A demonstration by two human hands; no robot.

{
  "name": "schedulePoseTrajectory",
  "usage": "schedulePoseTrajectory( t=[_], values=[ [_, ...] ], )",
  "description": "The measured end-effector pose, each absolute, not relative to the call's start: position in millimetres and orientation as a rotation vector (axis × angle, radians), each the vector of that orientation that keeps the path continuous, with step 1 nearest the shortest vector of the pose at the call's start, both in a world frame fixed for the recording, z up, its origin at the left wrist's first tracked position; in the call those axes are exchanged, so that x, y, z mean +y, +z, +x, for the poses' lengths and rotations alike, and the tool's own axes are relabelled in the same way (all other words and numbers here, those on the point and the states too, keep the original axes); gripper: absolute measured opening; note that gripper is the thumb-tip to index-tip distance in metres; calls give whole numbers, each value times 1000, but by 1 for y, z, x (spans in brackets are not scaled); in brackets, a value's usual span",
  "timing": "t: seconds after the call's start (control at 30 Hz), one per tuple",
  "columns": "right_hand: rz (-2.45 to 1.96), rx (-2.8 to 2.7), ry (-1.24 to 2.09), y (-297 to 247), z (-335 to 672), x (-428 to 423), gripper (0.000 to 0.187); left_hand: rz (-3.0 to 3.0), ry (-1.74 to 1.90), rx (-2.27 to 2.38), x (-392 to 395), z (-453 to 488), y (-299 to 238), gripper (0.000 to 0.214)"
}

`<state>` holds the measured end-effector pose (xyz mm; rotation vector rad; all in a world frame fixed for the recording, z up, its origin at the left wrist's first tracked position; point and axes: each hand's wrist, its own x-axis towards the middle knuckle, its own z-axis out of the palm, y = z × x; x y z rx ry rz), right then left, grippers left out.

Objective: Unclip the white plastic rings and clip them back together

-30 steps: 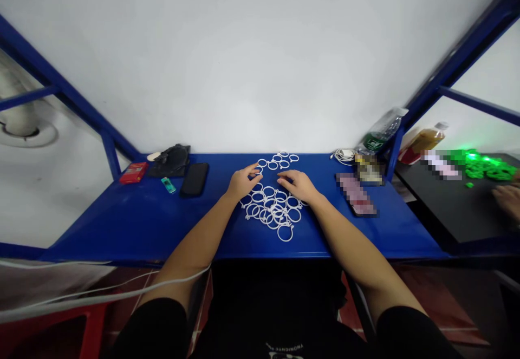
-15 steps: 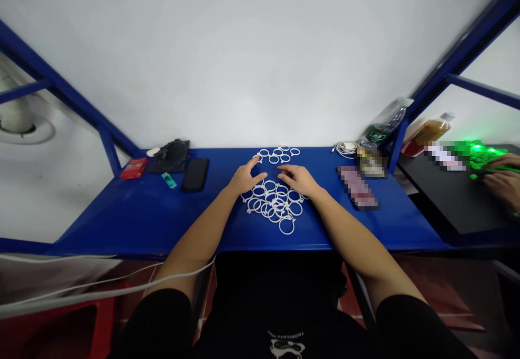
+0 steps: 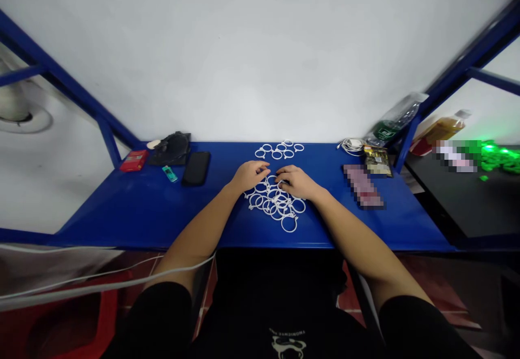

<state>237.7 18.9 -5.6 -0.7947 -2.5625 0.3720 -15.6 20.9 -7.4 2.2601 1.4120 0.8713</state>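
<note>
Head view: left hand and right hand curl fingers onto white rings piled beneath the fingertips, grip unclear; rings likely light, stiff, tangly, so pinch one rim.

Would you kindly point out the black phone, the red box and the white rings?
black phone (image 3: 195,168): head view, its middle.
red box (image 3: 133,160): head view, its top.
white rings (image 3: 278,203): head view, heap's middle.

rings white; table blue; phone black; lighter teal; box red; pouch black; cable white; bottle amber; pieces bright green; frame blue; wall white; sleeves black.
</note>
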Motion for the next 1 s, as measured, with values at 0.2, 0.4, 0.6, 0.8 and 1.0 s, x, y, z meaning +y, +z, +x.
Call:
schedulePoseTrajectory(
  t=[0.2,0.4,0.6,0.8,1.0],
  values=[
    [-903,-2455,384,3,242,20,12,2203,838,1370,15,-14,-6,30],
    [-900,-2306,447,8,238,14,13,2286,868,1301,14,-12,-5,29],
    [-819,-2267,476,8,236,12,24,2354,1051,1388,14,-11,-3,21],
    [-947,-2200,489,10,236,9,34,2404,1063,1349,13,-10,-2,19],
    [-903,-2196,413,9,235,8,24,2468,1033,1246,5,-3,-1,21]
  ],
)
